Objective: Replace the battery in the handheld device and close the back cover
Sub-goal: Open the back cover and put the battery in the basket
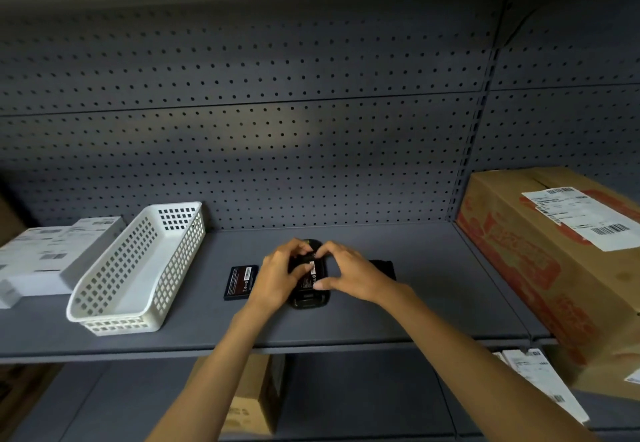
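Device (pixel 309 297) flat beneath both hands' fingertip grip

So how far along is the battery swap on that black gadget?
About midway, it seems. One battery already lies loose on the shelf left of the device. Both hands, left hand and right hand, press on the open back, where a labelled battery shows. The dark piece to the right, probably the back cover, is not yet fitted.

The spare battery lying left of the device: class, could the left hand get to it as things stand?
Probably yes. The spare battery lies flat and uncovered on the shelf just beside the left hand, nothing between them; that hand would first have to leave the device.
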A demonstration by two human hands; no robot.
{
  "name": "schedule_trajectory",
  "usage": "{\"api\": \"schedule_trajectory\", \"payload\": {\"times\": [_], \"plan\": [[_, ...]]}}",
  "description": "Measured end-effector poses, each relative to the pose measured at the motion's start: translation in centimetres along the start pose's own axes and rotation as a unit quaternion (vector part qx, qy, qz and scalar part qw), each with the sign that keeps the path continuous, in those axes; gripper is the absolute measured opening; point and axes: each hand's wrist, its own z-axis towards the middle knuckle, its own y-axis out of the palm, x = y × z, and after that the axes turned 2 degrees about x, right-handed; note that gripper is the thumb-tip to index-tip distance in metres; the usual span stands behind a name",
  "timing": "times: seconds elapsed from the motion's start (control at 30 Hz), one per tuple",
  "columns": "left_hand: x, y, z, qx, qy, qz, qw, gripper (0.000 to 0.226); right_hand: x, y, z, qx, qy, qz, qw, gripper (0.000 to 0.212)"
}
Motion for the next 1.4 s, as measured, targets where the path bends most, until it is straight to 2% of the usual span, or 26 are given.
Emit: {"api": "schedule_trajectory", "payload": {"times": [0.23,0.4,0.63,1.0,1.3,1.4], "plan": [[-2.0,-1.0,-1.4,-0.049,-0.023,0.012,0.998,0.046,-0.3,0.3,-0.1,-0.008,0.001,-0.010,1.000,0.057],[-1.9,-1.9,-1.8,-0.085,-0.027,0.012,0.996,0.064,-0.7,0.0,0.0,-0.003,-0.007,-0.079,0.997,0.065],[-2.1,-2.6,-1.6,-0.114,-0.027,0.007,0.993,0.073,-1.0,0.3,-0.3,-0.008,-0.036,-0.168,0.985,0.065],[-2.5,-2.6,-2.0,-0.095,0.003,0.022,0.995,0.074,-1.2,0.8,-1.0,0.009,-0.073,-0.236,0.969,0.057],[-2.2,-2.3,-2.4,-0.080,-0.027,-0.015,0.996,0.063,-1.4,0.4,-0.9,-0.016,-0.054,-0.193,0.980,0.049],[-2.0,-2.2,-2.4,-0.059,-0.043,-0.019,0.997,0.053,-1.5,0.3,-0.9,-0.017,-0.034,-0.161,0.986,0.047]]}}
